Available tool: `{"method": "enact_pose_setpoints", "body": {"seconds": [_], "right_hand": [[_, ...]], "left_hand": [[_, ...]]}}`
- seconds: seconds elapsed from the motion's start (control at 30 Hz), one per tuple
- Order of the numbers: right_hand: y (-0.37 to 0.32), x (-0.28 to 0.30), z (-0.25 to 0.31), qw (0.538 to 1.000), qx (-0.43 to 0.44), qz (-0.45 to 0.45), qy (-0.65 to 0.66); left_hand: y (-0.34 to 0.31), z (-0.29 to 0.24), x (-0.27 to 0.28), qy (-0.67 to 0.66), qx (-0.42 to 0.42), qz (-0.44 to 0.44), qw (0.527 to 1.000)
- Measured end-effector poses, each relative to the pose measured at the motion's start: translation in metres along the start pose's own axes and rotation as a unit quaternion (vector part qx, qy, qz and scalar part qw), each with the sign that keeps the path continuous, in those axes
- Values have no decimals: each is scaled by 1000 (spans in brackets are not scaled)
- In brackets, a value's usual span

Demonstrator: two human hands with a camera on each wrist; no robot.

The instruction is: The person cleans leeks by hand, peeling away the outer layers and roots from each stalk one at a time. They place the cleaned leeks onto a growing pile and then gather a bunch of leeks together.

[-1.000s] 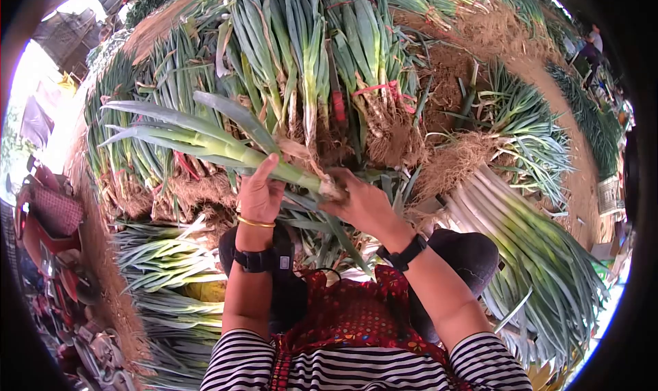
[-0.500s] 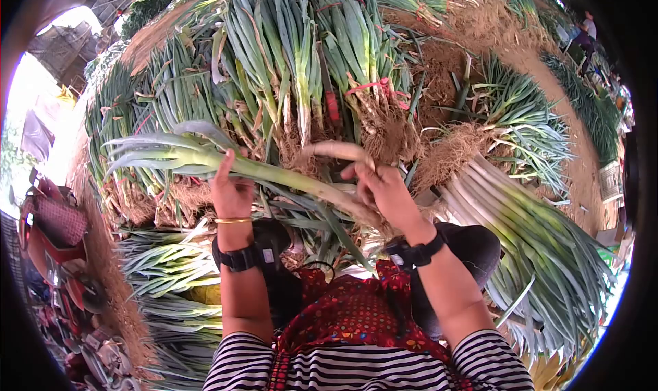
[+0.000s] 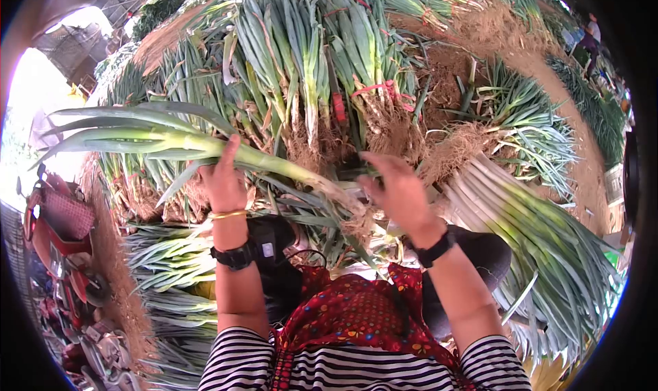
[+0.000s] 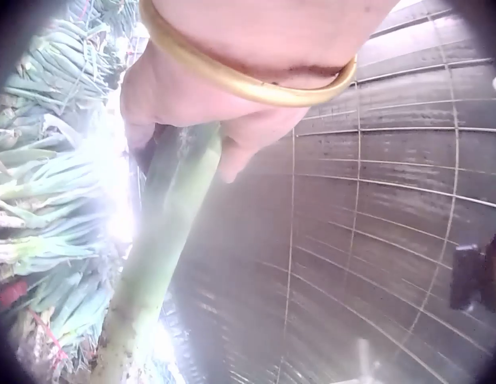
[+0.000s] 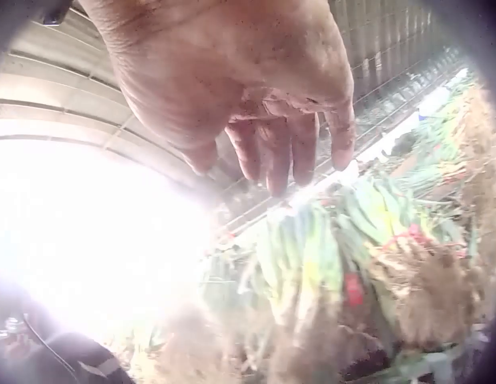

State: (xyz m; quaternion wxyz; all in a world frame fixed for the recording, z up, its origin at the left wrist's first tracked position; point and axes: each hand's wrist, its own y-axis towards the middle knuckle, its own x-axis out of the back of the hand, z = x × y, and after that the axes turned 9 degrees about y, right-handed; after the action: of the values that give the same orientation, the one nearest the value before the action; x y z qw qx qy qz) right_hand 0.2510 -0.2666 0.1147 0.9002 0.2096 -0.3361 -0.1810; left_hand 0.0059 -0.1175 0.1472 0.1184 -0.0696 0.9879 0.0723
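My left hand (image 3: 225,180) grips a single large green onion (image 3: 274,163) around the upper stalk, its thumb along the top. The leaves fan out to the left, and the brownish stalk slopes down right to a tuft of roots (image 3: 358,224). In the left wrist view the pale stalk (image 4: 156,248) runs down out of the fingers. My right hand (image 3: 404,198) is just right of the root end with its fingers spread and apart from the stalk. The right wrist view shows its fingers (image 5: 276,152) loosely extended with nothing in them.
Several bundles of green onions (image 3: 281,55) stand ahead, some tied with red bands (image 3: 387,89). Trimmed white-stalked onions (image 3: 528,230) lie in a pile at the right. More loose onions (image 3: 171,261) lie at the left. A red-handled tool (image 3: 338,106) stands among the bundles.
My right hand has peeled a dry outer strip from the stalk, let it go and opened. My left hand has shifted left with the onion, whose root end now points lower right.
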Motion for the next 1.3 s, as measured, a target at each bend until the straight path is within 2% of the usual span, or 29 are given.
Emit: {"method": "enact_pose_setpoints", "body": {"seconds": [0.07,0.1,0.17,0.23,0.3,0.33,0.37,0.4,0.43,0.47,0.5,0.53,0.6,0.67,0.7,0.73,0.77,0.8,0.83,0.87,0.93,0.97,1.0,1.07,1.1,1.13,1.2,1.23,1.3], "right_hand": [[8,-18,37,998,61,-1,-18],[9,-27,43,998,62,-6,-24],[8,-43,43,997,-38,-2,65],[5,-39,40,997,-12,-28,68],[4,-33,37,996,12,-55,72],[5,-27,36,996,12,-75,43],[6,-20,35,995,12,-94,12],[8,-13,34,995,11,-100,9],[9,-6,32,994,25,-109,-9],[10,0,31,992,37,-118,-28],[11,5,31,985,88,-144,-44],[8,3,30,985,82,-148,-47],[4,-3,28,971,180,-129,-94],[-5,-13,31,960,227,-122,-106],[-7,-19,31,966,208,-114,-100],[-7,-22,32,972,188,-104,-94],[-6,-20,36,972,187,-107,-96],[-4,-16,42,990,110,-26,-87],[-3,-12,49,995,29,55,-75],[2,-10,53,995,24,52,-76],[19,-7,57,961,-158,226,6],[20,-11,52,969,-121,214,30],[25,-14,48,969,-122,212,27],[36,-22,37,885,-185,334,266],[35,-32,31,901,-144,312,265],[30,-40,25,902,-145,310,265],[23,-46,23,927,-92,234,279],[18,-49,20,926,-95,235,280],[12,-60,13,964,-56,127,226]], "left_hand": [[-25,-7,-28,41,-28,30,998],[-39,-16,-38,81,-8,49,995],[-59,-20,-47,85,-35,107,990],[-70,-23,-46,91,-39,121,988],[-73,-20,-37,34,66,145,987],[-73,-18,-26,36,66,151,986],[-71,-15,-10,146,120,293,937],[-73,-14,-4,250,168,424,854],[-80,-14,-1,250,166,432,851],[-89,-20,0,204,138,350,904],[-95,-23,-2,156,112,263,946],[-95,-23,-8,32,70,165,983],[-89,-21,-14,-170,104,127,972],[-90,-27,-23,-219,137,141,956],[-91,-29,-27,-266,172,147,937],[-91,-25,-28,-265,172,151,936],[-89,-16,-28,-228,175,117,951],[-88,-6,-28,-190,177,82,962],[-88,1,-26,-175,181,79,965],[-89,8,-24,-173,184,84,964],[-92,17,-22,-196,168,121,958],[-95,16,-21,-191,158,171,953],[-96,18,-22,-193,159,174,952],[-94,22,-22,-207,66,257,942],[-90,20,-22,-182,61,272,943],[-88,16,-21,-182,62,274,942],[-88,10,-18,-123,77,304,942],[-88,9,-18,-118,80,312,939],[-87,12,-17,-119,84,309,940]]}}
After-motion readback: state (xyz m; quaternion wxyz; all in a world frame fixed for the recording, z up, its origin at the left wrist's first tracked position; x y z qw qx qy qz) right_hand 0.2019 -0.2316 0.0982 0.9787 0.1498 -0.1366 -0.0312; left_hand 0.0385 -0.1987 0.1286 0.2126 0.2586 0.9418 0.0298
